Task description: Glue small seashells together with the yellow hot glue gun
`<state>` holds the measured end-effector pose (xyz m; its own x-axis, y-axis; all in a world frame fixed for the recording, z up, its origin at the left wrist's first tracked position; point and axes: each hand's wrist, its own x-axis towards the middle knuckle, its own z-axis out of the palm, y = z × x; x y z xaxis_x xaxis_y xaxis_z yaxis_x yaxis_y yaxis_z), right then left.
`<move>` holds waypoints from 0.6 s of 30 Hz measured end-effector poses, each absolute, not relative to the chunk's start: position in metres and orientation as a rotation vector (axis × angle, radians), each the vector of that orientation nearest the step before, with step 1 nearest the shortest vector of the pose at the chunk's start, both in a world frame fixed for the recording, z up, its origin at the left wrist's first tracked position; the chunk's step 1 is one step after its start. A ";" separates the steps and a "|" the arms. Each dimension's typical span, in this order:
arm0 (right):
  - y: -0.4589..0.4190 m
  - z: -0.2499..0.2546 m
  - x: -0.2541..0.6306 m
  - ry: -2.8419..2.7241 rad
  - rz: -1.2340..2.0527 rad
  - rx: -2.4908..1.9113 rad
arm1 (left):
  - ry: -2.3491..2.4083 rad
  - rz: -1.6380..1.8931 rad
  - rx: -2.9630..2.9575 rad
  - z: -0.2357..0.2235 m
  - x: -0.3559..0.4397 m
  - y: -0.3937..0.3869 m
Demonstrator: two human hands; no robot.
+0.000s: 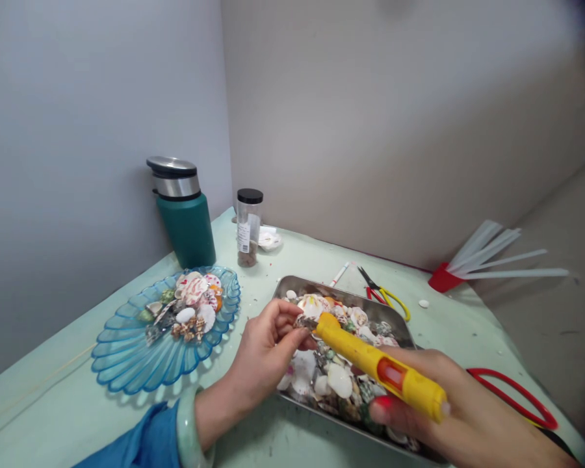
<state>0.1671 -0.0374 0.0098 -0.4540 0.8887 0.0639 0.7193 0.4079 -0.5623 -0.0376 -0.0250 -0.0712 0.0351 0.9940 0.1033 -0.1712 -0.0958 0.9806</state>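
My left hand (260, 351) is closed, pinching a small dark seashell (306, 322) between thumb and fingers above the tray. My right hand (451, 390) is wrapped round a yellow glue gun (358, 351), its tip against or very close to that shell. Beneath both hands lies a metal tray (398, 320) full of loose seashells (340, 380) in white, brown and green. To the left, a blue fluted glass plate (127, 354) carries a cluster of shells (194, 291). The fingertips of my right hand are partly hidden behind the glue gun.
A green flask (188, 227) and a black-lidded jar (248, 227) stand at the back left. Behind the tray are scissors (383, 296) and a white stick (340, 274). A red cup (443, 278) of translucent glue sticks (487, 253) lies right; a red loop handle (517, 390) is nearer.
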 end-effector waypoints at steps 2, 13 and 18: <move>-0.038 0.010 0.167 -2.307 0.674 -1.387 | 0.995 1.334 1.178 -0.071 -0.038 -0.024; -0.038 0.010 0.166 -2.283 0.724 -1.397 | 1.075 1.303 1.260 -0.075 -0.038 -0.026; -0.038 0.010 0.167 -2.310 0.669 -1.423 | 1.036 1.320 1.173 -0.072 -0.037 -0.025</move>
